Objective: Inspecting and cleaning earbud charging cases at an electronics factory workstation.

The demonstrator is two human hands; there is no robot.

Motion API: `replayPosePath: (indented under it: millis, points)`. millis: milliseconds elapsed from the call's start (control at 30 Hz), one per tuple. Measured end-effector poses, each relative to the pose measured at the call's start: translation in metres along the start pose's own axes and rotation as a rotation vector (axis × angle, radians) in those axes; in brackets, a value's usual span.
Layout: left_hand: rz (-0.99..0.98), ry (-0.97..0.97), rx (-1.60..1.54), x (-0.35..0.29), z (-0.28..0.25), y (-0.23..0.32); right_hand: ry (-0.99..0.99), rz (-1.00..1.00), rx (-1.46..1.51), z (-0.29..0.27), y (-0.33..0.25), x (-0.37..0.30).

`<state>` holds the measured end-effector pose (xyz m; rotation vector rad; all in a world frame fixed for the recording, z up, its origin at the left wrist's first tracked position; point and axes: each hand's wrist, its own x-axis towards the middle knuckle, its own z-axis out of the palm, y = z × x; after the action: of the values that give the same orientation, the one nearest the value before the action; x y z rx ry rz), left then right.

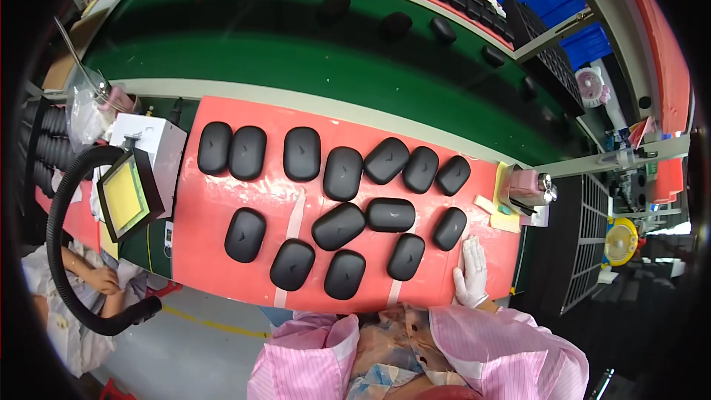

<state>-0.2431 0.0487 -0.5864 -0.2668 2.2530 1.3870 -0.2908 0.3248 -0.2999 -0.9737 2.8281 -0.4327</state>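
Cases, black, rounded-oblong, smooth-shelled, fourteen in number [338, 226]: laid out on a red-pink mat [215, 274], most marked with a small emblem on the upper face. Seven are set along the far side in an uneven row, several close together; seven are spread over the nearer half at varied angles.

Right hand [471, 274], in a white glove: rested palm-down at the near right part of the mat, fingers extended and close together, thumb set apart, grip not closed on anything. The nearest case [449, 228] is placed just beyond the fingertips.

Left hand: hidden from view; its grip cannot be told. A pink-and-white striped sleeve [315, 359] is seen on that side.

Pale strips [294, 226] are laid across the mat. At its right end are placed a pink container with a metallic top [522, 187] and yellow sheets [506, 221]. Beyond the mat, further dark cases [443, 30] are carried on a green conveyor belt [274, 67].

To the left are stationed a white box [157, 141], a black-framed yellow panel [124, 196] and a black corrugated hose [58, 230]. A co-worker's hand [104, 279] is seen near the hose.
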Motion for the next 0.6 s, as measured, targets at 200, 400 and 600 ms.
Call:
replayPosePath:
  millis: [200, 400, 600]
  points:
    - [0.025, 0.051, -0.065, 0.001, -0.026, 0.005, 0.083, 0.003, 0.033, 0.002, -0.002, -0.003]
    - [-0.005, -0.029, 0.021, -0.073, 0.012, 0.011, 0.221, -0.073, 0.104, 0.004, -0.007, 0.006]
    - [-0.009, -0.236, -0.100, -0.162, 0.006, 0.057, 0.388, -0.134, 0.134, 0.011, 0.016, 0.000]
